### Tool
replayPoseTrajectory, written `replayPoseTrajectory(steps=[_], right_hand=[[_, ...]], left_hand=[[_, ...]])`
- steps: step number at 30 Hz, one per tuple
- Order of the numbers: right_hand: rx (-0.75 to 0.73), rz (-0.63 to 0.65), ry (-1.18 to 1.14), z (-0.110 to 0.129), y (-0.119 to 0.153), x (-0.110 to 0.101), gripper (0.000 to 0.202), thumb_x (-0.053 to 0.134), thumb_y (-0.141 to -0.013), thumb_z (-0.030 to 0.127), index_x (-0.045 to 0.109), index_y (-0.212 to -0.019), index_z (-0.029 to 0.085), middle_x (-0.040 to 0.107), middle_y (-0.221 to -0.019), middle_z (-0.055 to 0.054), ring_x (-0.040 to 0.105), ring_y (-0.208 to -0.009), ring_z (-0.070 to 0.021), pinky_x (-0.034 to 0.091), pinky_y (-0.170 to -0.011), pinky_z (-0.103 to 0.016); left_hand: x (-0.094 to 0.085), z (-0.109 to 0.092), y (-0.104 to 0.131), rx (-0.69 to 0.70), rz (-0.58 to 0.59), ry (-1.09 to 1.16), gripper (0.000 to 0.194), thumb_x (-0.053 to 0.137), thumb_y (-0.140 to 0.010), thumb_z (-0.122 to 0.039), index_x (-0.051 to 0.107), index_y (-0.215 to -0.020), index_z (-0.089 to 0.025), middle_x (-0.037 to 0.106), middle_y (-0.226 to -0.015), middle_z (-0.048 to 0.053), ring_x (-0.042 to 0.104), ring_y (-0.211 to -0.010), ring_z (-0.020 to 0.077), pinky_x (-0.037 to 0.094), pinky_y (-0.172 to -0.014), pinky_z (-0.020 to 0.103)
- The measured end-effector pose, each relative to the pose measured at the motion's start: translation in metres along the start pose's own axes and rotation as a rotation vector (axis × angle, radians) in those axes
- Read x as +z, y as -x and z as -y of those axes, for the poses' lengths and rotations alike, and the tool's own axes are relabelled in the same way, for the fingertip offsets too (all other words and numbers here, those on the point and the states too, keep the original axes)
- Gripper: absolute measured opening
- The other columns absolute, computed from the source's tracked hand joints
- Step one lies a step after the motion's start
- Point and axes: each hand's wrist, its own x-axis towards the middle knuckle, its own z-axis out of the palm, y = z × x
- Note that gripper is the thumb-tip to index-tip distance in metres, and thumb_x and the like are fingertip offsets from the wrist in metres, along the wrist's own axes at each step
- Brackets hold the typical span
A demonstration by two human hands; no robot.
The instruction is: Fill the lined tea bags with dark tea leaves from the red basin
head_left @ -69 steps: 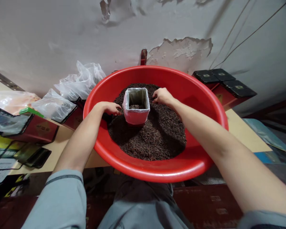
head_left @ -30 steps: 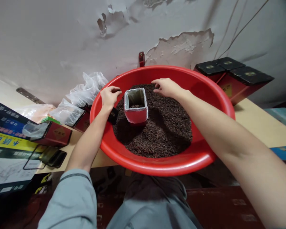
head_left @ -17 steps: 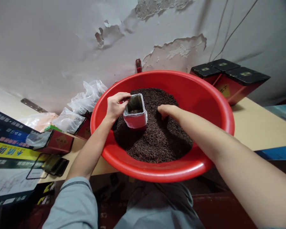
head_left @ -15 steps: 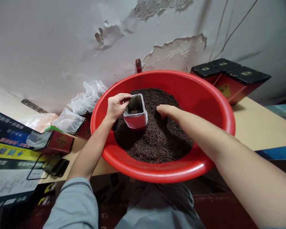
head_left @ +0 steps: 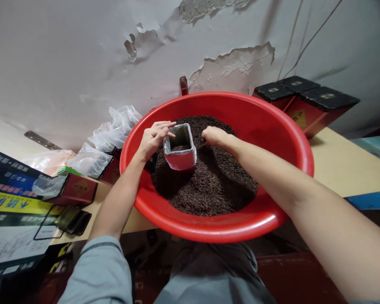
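A big red basin [head_left: 221, 233] holds a heap of dark, twisted dried leaves [head_left: 209, 194] that look like loose tea. A square red tin [head_left: 181, 161], lined with a clear plastic bag folded over its rim, stands upright on the heap, some leaves inside. My left hand [head_left: 154, 137] is at the tin's left rim, fingers stretched out and apart, fingertips over the edge. To the right of the tin, just above the leaves, is my right hand [head_left: 214, 136], its fingers curled closed. Whatever lies inside that fist is hidden.
Red tins with black lids [head_left: 324, 99] stand at the back right of the table [head_left: 342, 164]. At left are an open red tin [head_left: 77, 188], plastic bags [head_left: 118, 126], a dark lid [head_left: 72, 220] and a printed box [head_left: 15, 211]. A peeling wall [head_left: 234, 67] rises behind.
My right hand has come up out of the leaves and moved left, toward the tin. The left hand's fingers have straightened from their pinch on the tin's rim.
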Motion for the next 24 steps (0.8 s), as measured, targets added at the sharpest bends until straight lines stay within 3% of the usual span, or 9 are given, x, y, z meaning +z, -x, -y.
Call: replayPoseTrajectory(steps=[2,4,7,9,13,16,18,20,24], right_hand=[[0.015,-0.116,-0.025,-0.002,0.002,-0.015,0.030,0.070,-0.093,0.021,0.081,-0.119,0.015,0.080,-0.118,-0.017,0.075,-0.114,-0.0301,0.057,-0.100,-0.035],[-0.025,-0.339,-0.138,-0.003,0.005,-0.030,0.031,0.066,-0.097,0.026,0.080,-0.123,0.017,0.080,-0.118,-0.013,0.074,-0.115,-0.0280,0.055,-0.105,-0.037],[-0.175,-0.760,-0.413,0.006,0.013,-0.051,0.025,0.071,-0.094,0.027,0.082,-0.115,0.022,0.081,-0.113,-0.007,0.075,-0.105,-0.0260,0.057,-0.102,-0.041],[-0.284,-0.909,-0.541,0.020,0.021,-0.061,0.024,0.075,-0.091,0.028,0.082,-0.113,0.024,0.082,-0.110,-0.005,0.075,-0.097,-0.0245,0.058,-0.095,-0.041],[-0.512,-0.871,-0.578,0.053,0.037,-0.072,0.021,0.076,-0.090,0.029,0.083,-0.109,0.022,0.081,-0.103,-0.006,0.072,-0.088,-0.0216,0.057,-0.087,-0.037],[-0.616,-0.808,-0.537,0.063,0.042,-0.071,0.019,0.073,-0.092,0.029,0.082,-0.107,0.022,0.080,-0.103,-0.007,0.071,-0.090,-0.0213,0.055,-0.086,-0.036],[-0.624,-0.796,-0.510,0.062,0.042,-0.068,0.019,0.072,-0.093,0.028,0.082,-0.108,0.022,0.079,-0.106,-0.008,0.071,-0.093,-0.0220,0.054,-0.086,-0.037],[-0.615,-0.797,-0.493,0.058,0.040,-0.065,0.020,0.070,-0.094,0.028,0.082,-0.109,0.021,0.079,-0.108,-0.009,0.070,-0.095,-0.0227,0.054,-0.087,-0.037],[-0.615,-0.798,-0.478,0.055,0.039,-0.063,0.021,0.068,-0.096,0.028,0.081,-0.111,0.021,0.078,-0.109,-0.009,0.070,-0.097,-0.0234,0.054,-0.089,-0.038]], left_hand=[[-0.002,0.004,0.001,-0.049,0.010,0.038,0.051,0.046,-0.104,-0.052,0.084,-0.081,-0.026,0.077,-0.131,0.005,0.057,-0.140,0.0255,0.041,-0.123,0.047],[-0.004,0.007,0.001,-0.083,0.037,0.059,0.053,0.046,-0.104,-0.056,0.083,-0.081,-0.026,0.075,-0.134,0.005,0.056,-0.142,0.0254,0.038,-0.125,0.045],[-0.004,0.008,0.001,-0.113,0.065,0.045,0.052,0.049,-0.102,-0.060,0.083,-0.084,-0.024,0.074,-0.136,0.008,0.054,-0.144,0.0271,0.036,-0.126,0.046],[-0.002,0.010,0.000,-0.123,0.049,0.028,0.051,0.051,-0.101,-0.060,0.083,-0.088,-0.023,0.074,-0.136,0.009,0.055,-0.142,0.0280,0.038,-0.125,0.046],[0.002,0.025,-0.005,-0.210,-0.129,0.004,0.043,0.047,-0.104,-0.046,0.077,-0.115,-0.018,0.078,-0.125,0.011,0.069,-0.125,0.0233,0.049,-0.113,0.039],[0.001,0.045,-0.005,-0.450,-0.232,-0.065,0.045,0.047,-0.100,-0.028,0.059,-0.142,-0.016,0.079,-0.119,0.010,0.075,-0.106,0.0187,0.057,-0.094,0.031],[-0.001,0.057,-0.001,-0.625,-0.129,-0.169,0.058,0.056,-0.090,-0.019,0.052,-0.147,-0.015,0.079,-0.115,0.010,0.076,-0.097,0.0197,0.058,-0.085,0.029],[-0.002,0.064,0.006,-0.718,0.129,-0.289,0.065,0.069,-0.078,-0.016,0.057,-0.142,-0.016,0.080,-0.109,0.010,0.075,-0.094,0.0237,0.059,-0.080,0.030],[0.009,0.067,0.021,-0.765,0.665,-0.372,0.058,0.092,-0.060,-0.023,0.075,-0.115,-0.018,0.080,-0.097,0.010,0.074,-0.082,0.0308,0.060,-0.068,0.038]])
